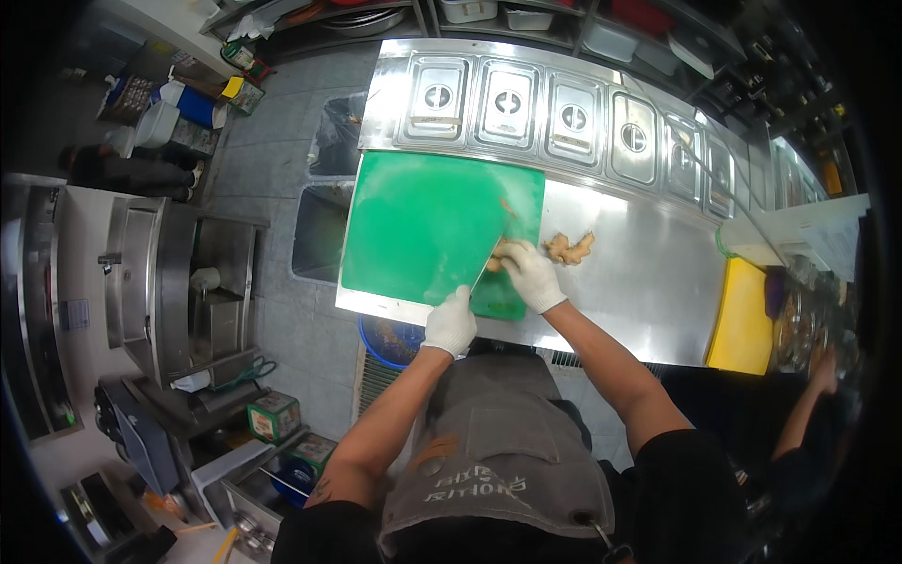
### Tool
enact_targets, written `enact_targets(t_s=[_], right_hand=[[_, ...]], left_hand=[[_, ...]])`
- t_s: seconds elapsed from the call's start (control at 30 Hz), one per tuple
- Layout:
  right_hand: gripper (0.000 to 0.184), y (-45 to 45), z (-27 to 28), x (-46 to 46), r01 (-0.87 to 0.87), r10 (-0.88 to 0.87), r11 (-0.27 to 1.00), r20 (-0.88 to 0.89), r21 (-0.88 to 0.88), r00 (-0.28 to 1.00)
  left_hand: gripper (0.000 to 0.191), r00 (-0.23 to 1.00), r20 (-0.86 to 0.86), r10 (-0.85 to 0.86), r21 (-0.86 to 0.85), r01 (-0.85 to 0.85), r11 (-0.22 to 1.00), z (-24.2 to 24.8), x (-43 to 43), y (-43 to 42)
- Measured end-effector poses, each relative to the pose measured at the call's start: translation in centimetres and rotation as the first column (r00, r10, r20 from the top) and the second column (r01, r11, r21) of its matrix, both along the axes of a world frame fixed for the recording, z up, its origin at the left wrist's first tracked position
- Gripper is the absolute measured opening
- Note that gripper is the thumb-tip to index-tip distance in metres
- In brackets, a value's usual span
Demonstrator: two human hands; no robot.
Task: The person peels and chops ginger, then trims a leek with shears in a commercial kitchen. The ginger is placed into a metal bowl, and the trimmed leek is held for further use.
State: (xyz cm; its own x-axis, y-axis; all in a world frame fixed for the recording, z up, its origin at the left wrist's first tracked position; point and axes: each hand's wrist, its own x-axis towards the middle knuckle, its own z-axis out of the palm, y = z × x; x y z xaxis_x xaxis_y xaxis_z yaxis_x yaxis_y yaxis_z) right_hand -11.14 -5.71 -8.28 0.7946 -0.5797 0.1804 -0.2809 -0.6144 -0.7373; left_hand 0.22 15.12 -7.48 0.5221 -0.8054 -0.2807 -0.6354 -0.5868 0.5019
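My left hand (449, 321), in a white knitted glove, is closed around the handle of a knife (486, 265), whose narrow blade points up and to the right over the green cutting board (423, 225). My right hand (530, 275), also gloved, holds a piece of ginger root (494, 264) against the board beside the blade. The fingers partly hide that piece. A second ginger root (569, 248) lies on the steel counter just right of the board. A small orange-brown scrap (507, 207) is on the board above the knife.
Lidded steel pans (508, 102) line the counter's back. A yellow board (740, 316) stands at the right, near another person's forearm (803, 412). Bins (320, 233) stand left of the board; a blue basin (387, 342) sits below its front edge. Another person (130, 171) is at the far left.
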Motion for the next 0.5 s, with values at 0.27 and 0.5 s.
enact_targets(t_s=[0.27, 0.5], right_hand=[[0.014, -2.2, 1.6, -0.9, -0.109, 0.109, 0.994, -0.125, 0.007, 0.986], [0.013, -3.0, 2.9, -0.7, -0.170, 0.154, 0.983, -0.195, -0.066, 0.969]], left_hand=[[0.021, 0.995, -0.075, 0.069, 0.013, -0.068, 0.998, 2.7, -3.0, -1.2], [0.026, 0.988, -0.134, 0.077, 0.174, -0.053, 0.983, 3.2, -2.5, -3.2]])
